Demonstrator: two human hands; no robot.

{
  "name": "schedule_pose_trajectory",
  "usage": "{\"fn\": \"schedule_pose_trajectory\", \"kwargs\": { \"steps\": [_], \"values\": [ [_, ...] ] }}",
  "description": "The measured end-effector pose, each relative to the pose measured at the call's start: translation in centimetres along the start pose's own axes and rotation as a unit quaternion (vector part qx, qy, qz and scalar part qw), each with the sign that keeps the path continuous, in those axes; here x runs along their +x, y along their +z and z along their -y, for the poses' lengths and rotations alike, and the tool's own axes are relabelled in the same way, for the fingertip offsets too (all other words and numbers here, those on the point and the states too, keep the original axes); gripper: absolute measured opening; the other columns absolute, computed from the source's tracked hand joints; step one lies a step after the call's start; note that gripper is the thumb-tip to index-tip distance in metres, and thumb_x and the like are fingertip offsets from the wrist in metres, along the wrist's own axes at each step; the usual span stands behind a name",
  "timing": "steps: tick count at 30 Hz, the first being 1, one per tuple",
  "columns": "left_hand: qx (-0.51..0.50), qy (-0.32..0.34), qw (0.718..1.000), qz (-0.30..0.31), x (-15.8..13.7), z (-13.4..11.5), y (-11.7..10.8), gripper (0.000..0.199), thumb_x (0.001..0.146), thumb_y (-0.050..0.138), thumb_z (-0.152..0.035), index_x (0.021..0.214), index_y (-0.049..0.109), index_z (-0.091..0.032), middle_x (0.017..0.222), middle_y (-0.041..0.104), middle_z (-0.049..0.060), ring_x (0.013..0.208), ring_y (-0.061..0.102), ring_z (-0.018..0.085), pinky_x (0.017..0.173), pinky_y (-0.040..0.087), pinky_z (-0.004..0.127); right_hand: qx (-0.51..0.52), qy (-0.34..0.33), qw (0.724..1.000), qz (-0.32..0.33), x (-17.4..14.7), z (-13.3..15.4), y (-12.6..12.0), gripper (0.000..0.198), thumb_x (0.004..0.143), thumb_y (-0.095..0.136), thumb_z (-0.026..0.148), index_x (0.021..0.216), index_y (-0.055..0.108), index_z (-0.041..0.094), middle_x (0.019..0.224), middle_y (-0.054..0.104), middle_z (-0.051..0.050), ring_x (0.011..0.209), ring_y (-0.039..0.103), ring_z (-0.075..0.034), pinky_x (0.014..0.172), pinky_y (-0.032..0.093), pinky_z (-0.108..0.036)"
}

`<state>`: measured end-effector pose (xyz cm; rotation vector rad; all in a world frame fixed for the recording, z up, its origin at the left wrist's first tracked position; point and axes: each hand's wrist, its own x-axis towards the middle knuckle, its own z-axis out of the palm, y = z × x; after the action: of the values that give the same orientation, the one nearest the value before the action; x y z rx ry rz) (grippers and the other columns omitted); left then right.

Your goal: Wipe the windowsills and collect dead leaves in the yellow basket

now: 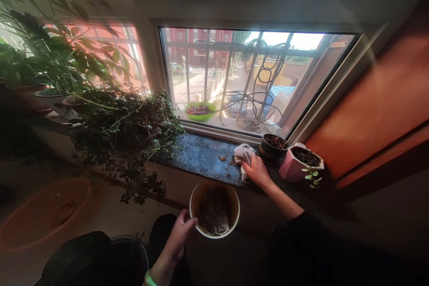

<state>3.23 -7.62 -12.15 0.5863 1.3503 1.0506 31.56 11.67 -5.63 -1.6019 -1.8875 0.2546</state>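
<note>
My left hand [182, 231] grips the rim of a round bucket [237, 214], held just below the front edge of the windowsill [201, 152]. Inside the bucket lies some crumpled, pale material [219, 229] that I cannot make out clearly. On the sill, my right hand [258, 171] is closed around a bunched whitish cloth [241, 154] pressed to the dark stone. Brown dry leaf bits [222, 158] are scattered just left of the cloth. A small black pot [273, 147] of soil stands right behind my right hand.
A pink pot [291, 164] with a small sprig stands at the sill's right end. Trailing plants [130, 125] spill over the left part. Behind the glass are a green bowl [200, 116] and coiled cable [253, 120]. An orange basin [43, 214] sits on the floor at left.
</note>
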Motion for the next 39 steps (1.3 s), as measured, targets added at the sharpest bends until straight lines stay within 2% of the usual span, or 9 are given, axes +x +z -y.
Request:
{"fn": "schedule_pose_trajectory", "kwargs": {
  "steps": [2,5,10,16,22,25,29,34,39],
  "values": [
    [0.003,0.007,1.0,-0.011,0.1,0.1,0.0,0.035,0.061,0.077,-0.037,0.086,0.064,-0.017,0.091,0.068,0.007,0.085,0.063,0.022,0.072,0.052,0.031,-0.006,0.004,1.0,0.024,1.7,0.9,0.5,0.044,0.081,0.05,0.016,0.125,0.06,0.015,0.118,0.07,-0.015,0.112,0.063,-0.029,0.099,0.048,-0.041],
    [0.011,0.02,0.999,-0.031,0.4,0.2,-0.1,0.035,0.058,0.076,-0.038,0.084,0.064,-0.017,0.091,0.068,0.007,0.084,0.062,0.022,0.071,0.051,0.03,-0.004,0.0,0.998,0.059,3.8,2.5,1.3,0.042,0.077,0.051,0.012,0.117,0.064,0.018,0.11,0.073,-0.012,0.102,0.065,-0.028,0.091,0.05,-0.037],
    [0.031,0.019,0.999,-0.008,0.0,-1.3,-0.3,0.033,0.062,0.075,-0.036,0.085,0.063,-0.017,0.089,0.065,0.005,0.084,0.061,0.02,0.072,0.05,0.029,0.075,-0.09,0.983,0.139,4.2,4.2,2.0,0.042,0.076,0.051,0.012,0.114,0.065,0.023,0.11,0.073,-0.005,0.102,0.065,-0.024,0.093,0.049,-0.035],
    [0.038,0.007,0.999,-0.008,-0.2,-2.9,-0.7,0.033,0.058,0.08,-0.034,0.079,0.06,-0.018,0.086,0.066,0.004,0.086,0.063,0.021,0.072,0.051,0.029,0.16,-0.175,0.947,0.217,0.9,5.3,1.6,0.055,0.071,0.05,0.01,0.123,0.064,0.022,0.117,0.072,-0.006,0.108,0.064,-0.023,0.099,0.048,-0.038],
    [0.046,0.015,0.998,-0.026,0.0,-3.2,-1.0,0.033,0.059,0.082,-0.032,0.078,0.061,-0.017,0.083,0.065,0.003,0.087,0.063,0.022,0.076,0.053,0.031,0.201,-0.297,0.905,0.23,-4.8,8.3,-0.3,0.063,0.069,0.048,0.002,0.126,0.064,0.022,0.129,0.068,-0.008,0.122,0.061,-0.024,0.107,0.047,-0.042],
    [0.039,0.01,0.999,-0.022,-0.1,-3.2,-0.9,0.033,0.06,0.082,-0.032,0.08,0.061,-0.017,0.085,0.065,0.003,0.089,0.063,0.022,0.077,0.053,0.031,0.189,-0.353,0.89,0.217,-7.1,10.0,-1.3,0.054,0.077,0.046,0.0,0.122,0.065,0.023,0.125,0.071,-0.008,0.121,0.061,-0.022,0.106,0.049,-0.042],
    [0.039,-0.004,0.999,-0.022,-0.2,-3.1,-0.9,0.036,0.059,0.082,-0.033,0.083,0.061,-0.017,0.086,0.065,0.003,0.091,0.063,0.022,0.078,0.052,0.031,0.149,-0.39,0.89,0.183,-8.3,11.3,-1.5,0.04,0.091,0.053,0.009,0.126,0.063,0.024,0.131,0.069,-0.01,0.123,0.06,-0.025,0.104,0.051,-0.046],
    [0.038,0.009,0.999,-0.026,0.0,-2.7,-1.0,0.034,0.06,0.081,-0.032,0.083,0.061,-0.017,0.085,0.064,0.003,0.089,0.062,0.022,0.08,0.052,0.032,0.151,-0.358,0.903,0.183,-7.9,11.5,-0.6,0.044,0.089,0.05,0.007,0.125,0.065,0.026,0.131,0.069,-0.008,0.121,0.061,-0.025,0.103,0.052,-0.044],
    [0.041,0.007,0.998,-0.039,0.0,-2.7,-0.9,0.031,0.06,0.081,-0.029,0.079,0.059,-0.018,0.082,0.064,0.003,0.087,0.063,0.022,0.08,0.052,0.034,0.242,-0.179,0.94,0.163,-4.0,9.8,-2.0,0.049,0.083,0.048,0.013,0.129,0.061,0.023,0.121,0.071,-0.005,0.108,0.067,-0.022,0.097,0.053,-0.036]
  ]
}}
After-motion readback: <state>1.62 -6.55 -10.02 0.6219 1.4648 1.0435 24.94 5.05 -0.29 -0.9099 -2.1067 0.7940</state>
